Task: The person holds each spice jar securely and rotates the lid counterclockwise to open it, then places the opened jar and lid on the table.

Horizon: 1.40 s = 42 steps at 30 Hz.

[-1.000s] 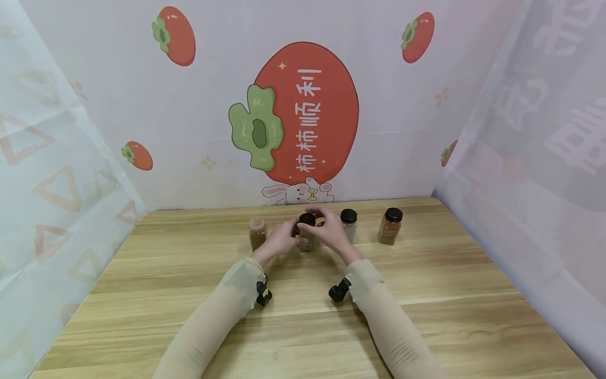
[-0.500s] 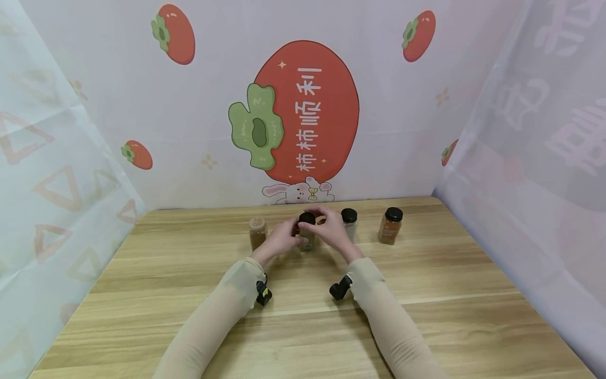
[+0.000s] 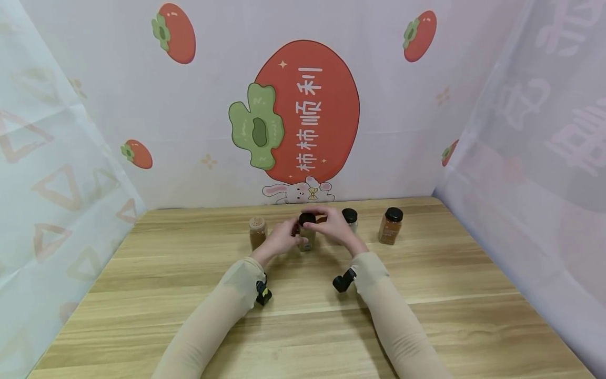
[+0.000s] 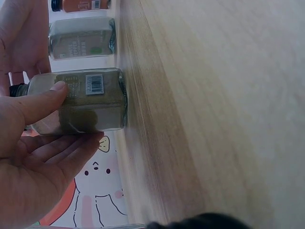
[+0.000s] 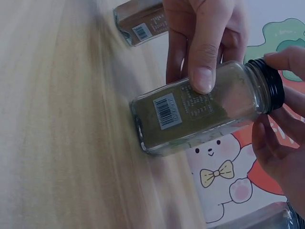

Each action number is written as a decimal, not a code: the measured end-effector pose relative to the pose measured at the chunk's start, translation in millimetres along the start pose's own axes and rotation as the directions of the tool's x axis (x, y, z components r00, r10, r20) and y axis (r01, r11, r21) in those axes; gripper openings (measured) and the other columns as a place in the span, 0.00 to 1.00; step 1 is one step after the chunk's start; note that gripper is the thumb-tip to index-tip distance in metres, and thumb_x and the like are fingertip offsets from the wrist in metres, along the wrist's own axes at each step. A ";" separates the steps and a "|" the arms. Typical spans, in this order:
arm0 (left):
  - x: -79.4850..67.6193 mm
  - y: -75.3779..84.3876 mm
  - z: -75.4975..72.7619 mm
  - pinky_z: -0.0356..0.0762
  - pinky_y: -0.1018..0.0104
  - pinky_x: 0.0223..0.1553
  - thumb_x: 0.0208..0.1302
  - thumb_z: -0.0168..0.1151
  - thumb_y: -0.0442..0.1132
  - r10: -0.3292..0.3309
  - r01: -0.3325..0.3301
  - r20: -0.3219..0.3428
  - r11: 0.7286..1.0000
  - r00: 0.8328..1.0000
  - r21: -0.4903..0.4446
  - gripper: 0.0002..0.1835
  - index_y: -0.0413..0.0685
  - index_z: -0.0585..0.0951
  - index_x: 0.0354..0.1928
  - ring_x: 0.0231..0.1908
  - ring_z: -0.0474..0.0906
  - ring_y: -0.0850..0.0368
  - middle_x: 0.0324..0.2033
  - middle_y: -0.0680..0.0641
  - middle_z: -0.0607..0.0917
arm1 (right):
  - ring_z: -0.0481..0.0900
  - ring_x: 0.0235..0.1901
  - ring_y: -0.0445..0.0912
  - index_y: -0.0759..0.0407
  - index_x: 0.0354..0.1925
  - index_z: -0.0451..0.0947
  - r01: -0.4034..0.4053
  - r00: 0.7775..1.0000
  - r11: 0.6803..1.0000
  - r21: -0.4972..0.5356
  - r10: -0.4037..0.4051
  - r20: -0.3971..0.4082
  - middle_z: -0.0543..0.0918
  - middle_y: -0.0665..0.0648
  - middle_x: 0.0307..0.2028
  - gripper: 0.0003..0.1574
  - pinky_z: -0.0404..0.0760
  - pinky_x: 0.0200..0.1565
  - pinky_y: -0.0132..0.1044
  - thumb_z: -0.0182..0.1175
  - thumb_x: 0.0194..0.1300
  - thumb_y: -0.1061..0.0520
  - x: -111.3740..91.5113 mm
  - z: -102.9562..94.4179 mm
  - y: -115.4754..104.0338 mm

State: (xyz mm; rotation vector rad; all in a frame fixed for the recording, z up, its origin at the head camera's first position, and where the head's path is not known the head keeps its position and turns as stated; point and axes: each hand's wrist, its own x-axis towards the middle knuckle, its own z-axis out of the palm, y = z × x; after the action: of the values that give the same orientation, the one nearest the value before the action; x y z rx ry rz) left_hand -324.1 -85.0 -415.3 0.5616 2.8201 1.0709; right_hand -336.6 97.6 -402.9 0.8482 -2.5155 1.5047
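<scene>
Olive-powder jar (image 5: 186,117) stands upright btw the 2 hands, near the far edge of the wood table (image 3: 303,326), about mid L–R. Long axis vert., base on the wood, capped end up. Both arms come in from the near side, so the jar is straight ahead & slightly inward of each wrist. Neither hand is nearer: both are in contact, one low, one high.

L hand (image 3: 280,239): on the jar body from the L side, thumb laid on the near face, fingers bent round the far L side, so it grips the glass. R hand (image 3: 332,227): above & to the R, thumb and fingers arched round the black cap (image 5: 273,85), pinching its rim, palm off the glass. Cap sits at the jar mouth; w/ the fingers over it, can't tell if it's tight or loose.

Count: 4 jars total, all upright in a loose L–R row. 1 in hand; 1 to the L, brown-powder jar (image 3: 258,237) w/ pale holed top; 2 to the R, i.e. pale jar (image 4: 83,38) just beyond R hand, then orange-powder jar (image 3: 389,231) farthest R. Black lids: 3, incl. the pinched one. Wrist cams: 2, one per arm.
</scene>
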 end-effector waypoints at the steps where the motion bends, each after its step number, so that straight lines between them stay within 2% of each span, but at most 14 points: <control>1: 0.2 -0.1 0.1 0.74 0.59 0.40 0.59 0.67 0.44 -0.001 0.001 0.001 1.000 1.000 -0.001 0.19 0.49 0.74 0.50 0.38 0.75 0.53 0.38 0.47 0.81 | 0.77 0.54 0.52 0.62 0.55 0.77 0.003 1.000 1.000 0.004 -0.003 0.009 0.80 0.59 0.53 0.25 0.78 0.52 0.50 0.66 0.60 0.57 0.2 -0.5 -0.6; 8: 1.9 -1.7 0.8 0.73 0.60 0.38 0.59 0.67 0.44 -0.005 0.005 -0.003 1.000 1.000 -0.002 0.19 0.50 0.74 0.51 0.36 0.74 0.53 0.36 0.47 0.80 | 0.76 0.54 0.52 0.63 0.55 0.77 0.019 0.999 1.000 0.016 -0.019 0.031 0.79 0.60 0.54 0.24 0.77 0.54 0.51 0.64 0.60 0.60 2.4 -1.7 1.1; 11: 1.9 -2.5 0.9 0.72 0.61 0.37 0.59 0.67 0.44 -0.003 0.003 -0.004 1.000 1.000 -0.002 0.19 0.50 0.74 0.50 0.35 0.73 0.53 0.35 0.48 0.80 | 0.75 0.55 0.52 0.63 0.56 0.76 0.020 0.999 0.999 0.029 -0.021 0.036 0.79 0.60 0.55 0.25 0.76 0.54 0.51 0.64 0.61 0.59 1.6 -2.1 1.7; 15: 1.5 -2.2 1.1 0.72 0.61 0.36 0.59 0.67 0.44 0.000 0.000 -0.003 1.000 1.000 0.000 0.18 0.50 0.74 0.48 0.35 0.73 0.54 0.35 0.48 0.80 | 0.74 0.57 0.52 0.59 0.58 0.75 0.006 1.000 0.999 0.050 -0.007 0.024 0.78 0.59 0.56 0.26 0.76 0.55 0.52 0.65 0.61 0.54 -1.5 -1.8 1.8; 23: 0.6 -1.4 0.8 0.75 0.59 0.41 0.58 0.68 0.43 0.015 -0.015 -0.014 1.000 1.000 -0.006 0.20 0.48 0.75 0.51 0.39 0.76 0.54 0.39 0.47 0.82 | 0.77 0.53 0.47 0.51 0.58 0.75 -0.047 0.994 0.999 -0.004 0.047 -0.094 0.79 0.55 0.55 0.31 0.78 0.52 0.47 0.68 0.57 0.46 -4.6 9.0 2.9; 28: 1.5 -1.4 0.7 0.76 0.59 0.39 0.57 0.68 0.43 0.033 -0.033 -0.023 0.999 0.999 0.023 0.20 0.46 0.75 0.50 0.38 0.77 0.53 0.38 0.46 0.82 | 0.77 0.49 0.47 0.49 0.57 0.75 -0.077 0.983 0.995 -0.066 0.064 -0.170 0.80 0.54 0.52 0.32 0.79 0.49 0.47 0.69 0.55 0.44 -5.9 17.7 1.9; 32: 1.7 -1.8 1.1 0.77 0.59 0.41 0.57 0.68 0.44 0.029 -0.029 -0.027 0.999 0.999 0.022 0.22 0.46 0.75 0.51 0.40 0.78 0.53 0.40 0.45 0.83 | 0.77 0.47 0.48 0.49 0.54 0.76 -0.093 0.973 0.991 -0.101 0.069 -0.220 0.80 0.53 0.48 0.31 0.80 0.45 0.45 0.70 0.53 0.43 -7.1 22.7 1.2; 36: 1.3 -1.8 0.8 0.78 0.56 0.44 0.58 0.67 0.43 0.022 -0.022 -0.019 1.000 1.000 0.007 0.23 0.44 0.74 0.54 0.43 0.79 0.51 0.44 0.43 0.83 | 0.77 0.47 0.48 0.50 0.51 0.77 -0.090 0.967 0.991 -0.102 0.062 -0.249 0.80 0.52 0.46 0.29 0.80 0.42 0.42 0.71 0.52 0.44 -7.9 25.0 1.0; 42: 0.7 -1.9 0.8 0.78 0.57 0.45 0.58 0.67 0.43 0.026 -0.026 -0.017 1.000 1.000 0.005 0.24 0.45 0.74 0.55 0.44 0.79 0.52 0.45 0.43 0.83 | 0.77 0.46 0.50 0.55 0.51 0.77 -0.059 0.967 0.994 -0.096 0.034 -0.252 0.80 0.55 0.46 0.30 0.80 0.43 0.45 0.71 0.53 0.44 -8.3 24.7 1.6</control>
State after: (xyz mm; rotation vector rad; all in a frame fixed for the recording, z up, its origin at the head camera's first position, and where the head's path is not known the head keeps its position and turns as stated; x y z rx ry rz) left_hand -325.2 -85.6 -417.1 0.5941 2.8386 1.0788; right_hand -325.5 80.9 -419.6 0.5491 -2.4168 1.3832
